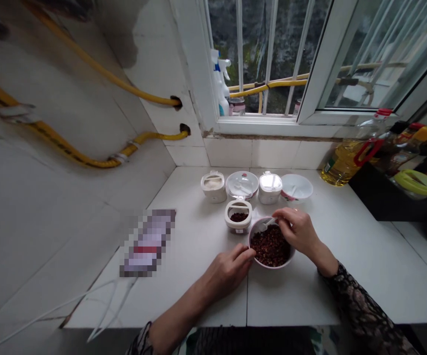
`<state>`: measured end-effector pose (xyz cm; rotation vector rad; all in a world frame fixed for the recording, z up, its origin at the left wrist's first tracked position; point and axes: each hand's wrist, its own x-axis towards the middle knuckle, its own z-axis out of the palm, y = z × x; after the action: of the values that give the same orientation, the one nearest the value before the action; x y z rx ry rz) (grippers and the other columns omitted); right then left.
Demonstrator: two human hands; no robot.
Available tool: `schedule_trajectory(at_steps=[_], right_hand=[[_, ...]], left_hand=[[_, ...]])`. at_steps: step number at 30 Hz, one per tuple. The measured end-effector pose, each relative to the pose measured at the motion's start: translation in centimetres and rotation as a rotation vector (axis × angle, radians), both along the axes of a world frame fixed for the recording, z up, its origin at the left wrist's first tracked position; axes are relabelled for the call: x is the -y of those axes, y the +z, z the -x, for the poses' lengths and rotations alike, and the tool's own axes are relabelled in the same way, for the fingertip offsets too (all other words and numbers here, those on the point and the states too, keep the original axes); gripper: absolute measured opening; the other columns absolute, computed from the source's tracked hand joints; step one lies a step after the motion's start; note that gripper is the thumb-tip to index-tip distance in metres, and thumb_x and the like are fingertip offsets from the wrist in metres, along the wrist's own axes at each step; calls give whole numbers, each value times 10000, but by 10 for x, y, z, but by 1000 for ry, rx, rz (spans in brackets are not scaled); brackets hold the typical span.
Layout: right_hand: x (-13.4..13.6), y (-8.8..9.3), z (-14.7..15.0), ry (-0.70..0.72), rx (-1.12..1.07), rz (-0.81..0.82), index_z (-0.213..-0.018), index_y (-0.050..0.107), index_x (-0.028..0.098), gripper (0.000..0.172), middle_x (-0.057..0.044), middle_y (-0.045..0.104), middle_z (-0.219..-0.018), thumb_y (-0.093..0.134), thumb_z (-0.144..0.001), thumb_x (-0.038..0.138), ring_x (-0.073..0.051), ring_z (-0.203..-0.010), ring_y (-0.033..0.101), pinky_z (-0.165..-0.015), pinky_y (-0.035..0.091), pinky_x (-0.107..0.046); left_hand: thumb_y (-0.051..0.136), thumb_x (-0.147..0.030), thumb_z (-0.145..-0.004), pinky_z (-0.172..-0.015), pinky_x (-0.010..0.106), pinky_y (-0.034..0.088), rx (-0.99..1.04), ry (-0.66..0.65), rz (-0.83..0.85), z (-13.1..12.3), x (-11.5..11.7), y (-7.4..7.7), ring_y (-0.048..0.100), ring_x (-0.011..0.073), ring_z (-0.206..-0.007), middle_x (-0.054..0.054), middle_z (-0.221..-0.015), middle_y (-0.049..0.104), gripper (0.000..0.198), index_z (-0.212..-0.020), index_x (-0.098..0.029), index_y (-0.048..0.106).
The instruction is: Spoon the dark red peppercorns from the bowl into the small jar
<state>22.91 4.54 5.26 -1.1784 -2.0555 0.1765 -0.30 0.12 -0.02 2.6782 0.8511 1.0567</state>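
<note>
A white bowl [292, 256] with a pinkish rim stands on the counter, filled with dark red, dried, flaky bits [271, 246] that look like crushed chili or peppercorns. My left hand [230, 268] grips the bowl's left rim between thumb and fingers. Pinched in my right hand [298, 230] is a white spoon [264, 226], its head resting in the bowl at the upper left of the bits. Just behind the bowl sits a small white seasoning jar [238, 226] with a clear lid and similar dark red bits inside.
Behind stand two more seasoning jars [213, 190] [270, 190] and two white bowls [242, 183] [297, 187]. An oil bottle [341, 160] and a black rack [372, 195] of condiments are at right. A blurred-out packet-like object [149, 244] and white cable [104, 308] lie left.
</note>
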Motion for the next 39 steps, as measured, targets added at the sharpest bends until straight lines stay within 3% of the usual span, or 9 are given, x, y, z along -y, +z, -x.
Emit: schedule_trajectory(at_steps=[5, 12, 21, 29, 39], right_hand=[[1, -6, 6, 85, 20, 85, -815, 674, 191, 225, -42, 726, -750, 470, -805, 99, -165, -657, 645, -659, 476, -284], [1, 3, 2, 12, -224, 184, -760, 681, 194, 229, -10, 698, -665, 462, -794, 135, -143, -579, 631, -570, 475, -244], [1, 1, 3, 7, -327, 319, -734, 671, 190, 219, 11, 667, -576, 458, -769, 153, -133, -527, 610, -535, 463, -226], [2, 1, 3, -11, -296, 286, -717, 674, 194, 219, 3, 656, -585, 461, -763, 171, -135, -536, 591, -529, 443, -230], [-2, 2, 3, -57, -533, 555, -669, 679, 182, 176, 6, 644, -535, 510, -682, 228, -136, -526, 580, -552, 448, -238]], left_hand=[[384, -141, -971, -565, 203, 537, -10, 8, 6, 0, 0, -1, 637, 125, -679, 61, -882, 614, 185, -1105, -161, 512], [387, -133, -967, -589, 201, 548, -16, -5, 24, 1, 0, 0, 644, 123, -705, 61, -902, 617, 197, -1120, -166, 506], [383, -140, -973, -570, 199, 540, -6, 7, 3, 1, 0, -1, 639, 121, -690, 57, -887, 616, 188, -1106, -161, 515], [373, -144, -982, -558, 203, 539, -1, -2, -11, -1, 0, 1, 634, 126, -687, 58, -879, 612, 179, -1093, -155, 513], [386, -150, -978, -569, 201, 535, -9, 5, 2, 1, 0, -3, 638, 126, -689, 63, -905, 617, 181, -1111, -160, 508]])
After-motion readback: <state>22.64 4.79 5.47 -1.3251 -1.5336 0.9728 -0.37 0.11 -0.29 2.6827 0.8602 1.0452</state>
